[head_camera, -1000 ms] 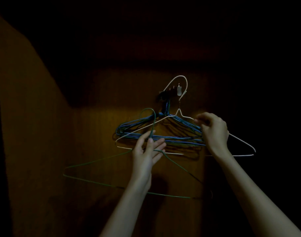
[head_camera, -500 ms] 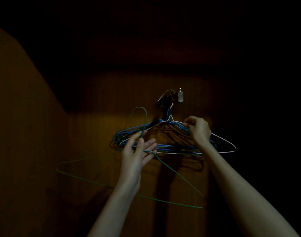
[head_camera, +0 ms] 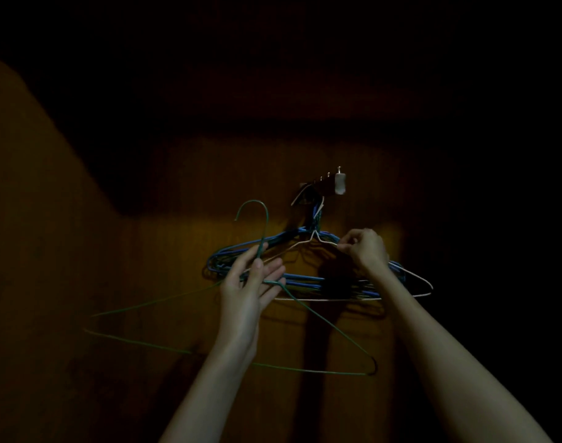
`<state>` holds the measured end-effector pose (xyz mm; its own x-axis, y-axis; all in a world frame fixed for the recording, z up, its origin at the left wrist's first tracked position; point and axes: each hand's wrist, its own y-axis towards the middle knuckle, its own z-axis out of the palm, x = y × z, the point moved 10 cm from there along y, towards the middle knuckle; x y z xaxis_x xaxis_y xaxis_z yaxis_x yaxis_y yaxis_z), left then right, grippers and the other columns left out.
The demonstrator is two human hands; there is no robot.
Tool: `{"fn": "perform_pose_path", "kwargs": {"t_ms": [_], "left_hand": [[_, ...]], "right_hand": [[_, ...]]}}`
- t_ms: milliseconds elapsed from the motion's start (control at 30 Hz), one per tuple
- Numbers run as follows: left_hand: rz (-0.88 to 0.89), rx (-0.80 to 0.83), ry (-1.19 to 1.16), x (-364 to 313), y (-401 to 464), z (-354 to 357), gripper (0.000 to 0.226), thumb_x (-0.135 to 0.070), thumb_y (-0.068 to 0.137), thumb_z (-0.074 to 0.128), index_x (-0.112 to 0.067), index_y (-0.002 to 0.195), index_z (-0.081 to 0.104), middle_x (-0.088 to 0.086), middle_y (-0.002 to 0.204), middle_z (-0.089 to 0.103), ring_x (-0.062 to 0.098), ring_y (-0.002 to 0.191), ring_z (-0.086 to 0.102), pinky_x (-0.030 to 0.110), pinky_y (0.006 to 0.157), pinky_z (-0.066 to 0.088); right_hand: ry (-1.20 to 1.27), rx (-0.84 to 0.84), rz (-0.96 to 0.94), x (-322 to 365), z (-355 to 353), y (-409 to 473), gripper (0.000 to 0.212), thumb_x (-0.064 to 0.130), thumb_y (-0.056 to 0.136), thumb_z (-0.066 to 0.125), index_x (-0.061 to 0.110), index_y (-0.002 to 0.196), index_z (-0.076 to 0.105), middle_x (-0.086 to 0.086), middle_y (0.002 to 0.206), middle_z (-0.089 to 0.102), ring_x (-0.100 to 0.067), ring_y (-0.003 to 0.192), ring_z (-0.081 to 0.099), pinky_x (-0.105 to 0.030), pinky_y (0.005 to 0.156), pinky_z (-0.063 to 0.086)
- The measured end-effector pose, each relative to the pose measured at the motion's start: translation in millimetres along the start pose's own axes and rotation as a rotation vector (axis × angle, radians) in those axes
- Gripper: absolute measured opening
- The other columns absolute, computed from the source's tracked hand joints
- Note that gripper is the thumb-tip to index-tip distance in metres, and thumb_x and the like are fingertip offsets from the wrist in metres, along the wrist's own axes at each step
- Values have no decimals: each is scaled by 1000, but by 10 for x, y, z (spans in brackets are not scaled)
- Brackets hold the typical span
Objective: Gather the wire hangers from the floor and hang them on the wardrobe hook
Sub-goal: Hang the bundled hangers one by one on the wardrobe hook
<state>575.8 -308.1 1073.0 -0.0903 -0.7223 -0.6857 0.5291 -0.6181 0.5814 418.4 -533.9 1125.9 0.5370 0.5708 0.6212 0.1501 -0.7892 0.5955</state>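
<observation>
A hook rack (head_camera: 329,186) sticks out from the dark wooden wardrobe wall (head_camera: 177,187). Several blue wire hangers (head_camera: 300,278) hang from it in a bunch, and a white wire hanger (head_camera: 414,278) hangs with them. My right hand (head_camera: 366,247) pinches the white hanger's shoulder wire just right of its neck. My left hand (head_camera: 251,284) holds a green wire hanger (head_camera: 330,327) at its neck, thumb and fingers around the wire. The green hanger's curved top stands free, left of the rack and below it.
The wardrobe interior is very dark; only a patch of wood behind the hangers is lit. A side panel (head_camera: 33,219) rises on the left. The shadows of my arms fall on the wall below the hangers.
The white hanger's top has dropped from above the rack down onto it, and now it hangs with the blue ones. My right hand moved with it. The green hanger stays in my left hand.
</observation>
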Motion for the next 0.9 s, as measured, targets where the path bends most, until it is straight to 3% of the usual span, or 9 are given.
{"fn": "perform_pose_path", "kwargs": {"t_ms": [233,500,633,900], "left_hand": [[-8,-5,14,42,-55,-26,22,-16,97,43,-29,105,59,11,103,69,15,92,70,26,78,57],[-60,1,56,17,-123,-83,21,-20,98,44,-34,104,59,3,103,70,12,96,68,27,82,53],[-107,-2,24,-3,-192,-106,21,-19,97,45,-32,107,59,4,102,70,14,96,67,27,81,53],[-171,-4,-75,-37,-366,-35,22,-17,98,43,-27,110,58,8,103,69,16,98,66,27,81,55]], "right_hand": [[-8,-67,-4,18,-22,-140,6,28,86,65,26,81,66,3,88,67,-17,85,61,-33,68,47],[-54,-153,-53,114,-180,-311,12,23,84,66,20,96,68,0,99,67,-19,94,61,-29,66,45],[-41,-193,-136,145,-235,-550,17,20,85,66,15,101,67,-5,105,63,-22,100,57,-35,73,49],[277,-17,-279,414,-45,-1643,11,24,87,63,19,95,69,10,94,67,-9,93,62,-29,83,48]]}}
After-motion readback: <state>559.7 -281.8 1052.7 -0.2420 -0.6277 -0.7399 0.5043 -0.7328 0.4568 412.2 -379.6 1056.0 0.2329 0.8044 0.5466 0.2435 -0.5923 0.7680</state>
